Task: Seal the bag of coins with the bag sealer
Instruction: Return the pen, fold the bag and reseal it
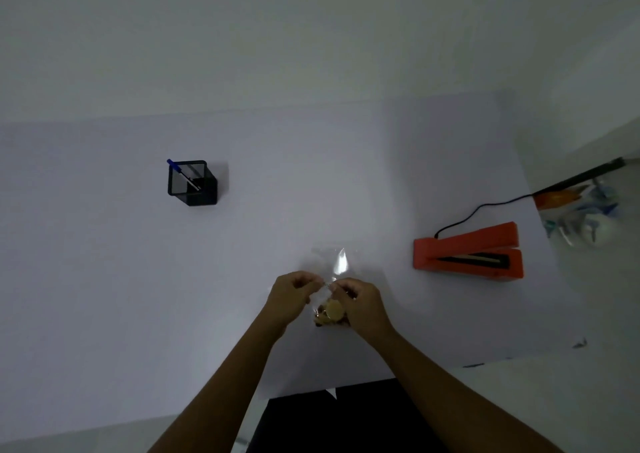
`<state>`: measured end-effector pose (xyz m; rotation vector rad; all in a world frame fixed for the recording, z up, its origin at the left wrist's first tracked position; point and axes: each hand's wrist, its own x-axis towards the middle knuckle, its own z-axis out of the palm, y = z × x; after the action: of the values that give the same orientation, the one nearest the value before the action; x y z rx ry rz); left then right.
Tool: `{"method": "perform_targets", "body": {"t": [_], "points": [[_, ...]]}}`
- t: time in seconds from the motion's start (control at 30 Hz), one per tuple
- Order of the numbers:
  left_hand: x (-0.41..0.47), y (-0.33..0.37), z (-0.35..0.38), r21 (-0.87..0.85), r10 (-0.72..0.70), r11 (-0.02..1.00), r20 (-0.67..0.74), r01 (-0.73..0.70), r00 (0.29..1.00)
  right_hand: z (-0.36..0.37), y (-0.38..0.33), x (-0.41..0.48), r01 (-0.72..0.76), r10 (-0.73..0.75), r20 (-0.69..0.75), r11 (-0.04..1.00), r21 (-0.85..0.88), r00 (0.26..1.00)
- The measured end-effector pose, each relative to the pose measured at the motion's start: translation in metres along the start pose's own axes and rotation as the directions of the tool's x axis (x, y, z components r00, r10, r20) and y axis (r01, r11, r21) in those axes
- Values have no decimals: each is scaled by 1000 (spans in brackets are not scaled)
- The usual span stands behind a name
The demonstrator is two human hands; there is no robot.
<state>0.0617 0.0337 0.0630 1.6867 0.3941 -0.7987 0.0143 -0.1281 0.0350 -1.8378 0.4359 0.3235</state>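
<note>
A clear plastic bag (pixel 337 263) lies on the white table, its open end pointing away from me. Gold coins (pixel 330 312) sit bunched in its near end. My left hand (pixel 289 296) and my right hand (pixel 360 303) both pinch the bag around its middle, fingertips almost touching above the coins. The orange bag sealer (pixel 467 256) stands to the right of the bag with its jaw open toward the right, and a black cord (pixel 485 208) runs from its back.
A black mesh pen holder (pixel 192 182) with a blue pen stands at the far left of the table. The table's right edge (pixel 540 210) runs just beyond the sealer, with a heap of clutter (pixel 581 210) on the floor past it.
</note>
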Motion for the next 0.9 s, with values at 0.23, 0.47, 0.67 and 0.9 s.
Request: {"method": "perform_targets", "body": {"t": [0.23,0.47,0.67,0.9], "points": [[31,-9,27,210,76,975,-43,-65,996,-18,18,21,-89,90,15,994,-67,996],[48,-27,42,361,72,932,-74,-40,995,-22,34,41,-100,111,56,980,-170,992],[62,-27,49,434,42,900,-159,32,986,-21,40,59,-128,153,79,956,-263,985],[72,-30,48,492,9,867,-173,78,985,-14,41,71,-163,195,74,936,-312,978]]}}
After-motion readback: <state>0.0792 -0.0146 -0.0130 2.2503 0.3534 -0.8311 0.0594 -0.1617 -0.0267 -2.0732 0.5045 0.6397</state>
